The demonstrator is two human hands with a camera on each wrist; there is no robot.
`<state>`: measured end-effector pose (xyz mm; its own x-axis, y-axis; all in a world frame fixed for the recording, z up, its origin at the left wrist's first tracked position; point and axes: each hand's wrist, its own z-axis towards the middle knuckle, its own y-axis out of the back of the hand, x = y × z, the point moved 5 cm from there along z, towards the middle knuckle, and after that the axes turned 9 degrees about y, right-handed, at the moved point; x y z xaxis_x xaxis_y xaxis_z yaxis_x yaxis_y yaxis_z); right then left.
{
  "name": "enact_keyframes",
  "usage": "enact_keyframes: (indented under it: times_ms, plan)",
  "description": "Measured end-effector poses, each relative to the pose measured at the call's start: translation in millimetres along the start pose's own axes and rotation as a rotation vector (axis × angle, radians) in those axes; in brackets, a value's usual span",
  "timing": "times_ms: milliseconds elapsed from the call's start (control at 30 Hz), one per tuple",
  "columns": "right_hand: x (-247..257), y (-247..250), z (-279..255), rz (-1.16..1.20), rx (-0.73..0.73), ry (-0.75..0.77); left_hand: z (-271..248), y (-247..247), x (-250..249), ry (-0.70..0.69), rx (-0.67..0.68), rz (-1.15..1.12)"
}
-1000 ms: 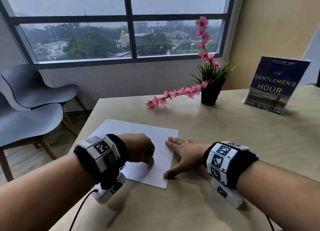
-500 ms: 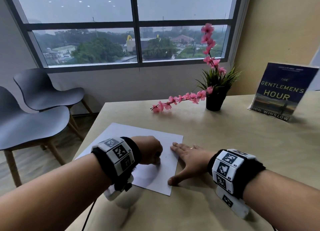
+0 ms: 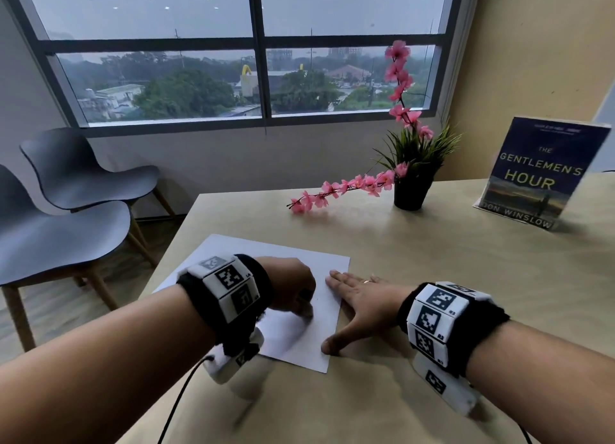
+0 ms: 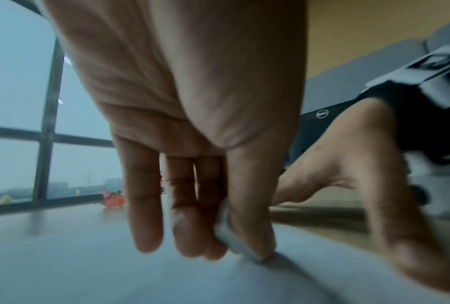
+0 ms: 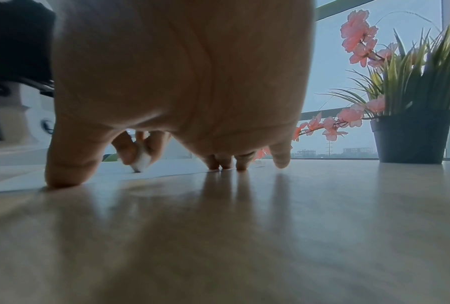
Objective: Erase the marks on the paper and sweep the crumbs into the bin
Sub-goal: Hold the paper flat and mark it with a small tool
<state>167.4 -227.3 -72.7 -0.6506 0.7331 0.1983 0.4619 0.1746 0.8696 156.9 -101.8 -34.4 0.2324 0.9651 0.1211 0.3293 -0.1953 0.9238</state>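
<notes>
Both hands are on the paper [image 3: 286, 254]. Left hand [image 3: 293, 289] is curled and pinches a small white eraser [image 4: 234, 242] between the thumb and the fingers, with the corner of the eraser pressed on the sheet. Right hand [image 3: 361, 297] lies flat with the fingers straight and the thumb spread, and it holds down the right edge of the sheet; the fingertips [image 5: 225, 162] are on the edge, and the thumb touches near the front corner.

My judgement of the risks: the paper is held only on one side. If the left hand rubs hard toward 9 o'clock, away from the holding hand, the free part can buckle or crease, or even tear. If the right hand lifts, the whole sheet will slide on the smooth table [image 3: 432, 393]. A fast stroke can also throw crumbs off the left edge of the table, which is near, and then they cannot be swept.

The sheet lies at the left front part of the table, under the left hand and at 9 o'clock of the right hand. The eraser touches it at about 6 o'clock of the left fist. Marks and crumbs are too small to tell. No bin is visible in any view.
</notes>
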Motion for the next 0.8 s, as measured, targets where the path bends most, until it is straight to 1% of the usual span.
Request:
enact_keyframes:
  times_ms: [100, 233, 267, 400, 533, 700, 800]
  plan:
    - [0.3, -0.1, 0.5, -0.003, -0.009, 0.000, 2.8, 2.9, 4.7, 0.036, -0.031, 0.003]
    - [0.0, 0.2, -0.2, -0.005, -0.006, 0.004, -1.7, -3.2, -10.8, -0.037, 0.008, 0.035]
    - [-0.2, 0.3, -0.6, -0.002, -0.005, 0.004, -1.2, -1.3, -11.3, -0.038, 0.004, 0.039]
    - [-0.3, -0.2, -0.5, 0.000, -0.005, -0.001, 3.0, 7.6, -4.3, 0.009, -0.029, 0.018]
    - [-0.6, 0.4, 0.0, -0.004, 0.010, 0.007, -1.4, -1.1, -16.2, -0.042, 0.014, 0.047]
    - [-0.3, -0.2, 0.2, -0.018, 0.020, 0.000, 2.8, 6.5, -12.8, -0.011, -0.003, 0.052]
    - [-0.3, -0.6, -0.1, -0.020, 0.021, 0.003, -0.1, 0.6, -21.1, -0.053, 0.028, 0.026]
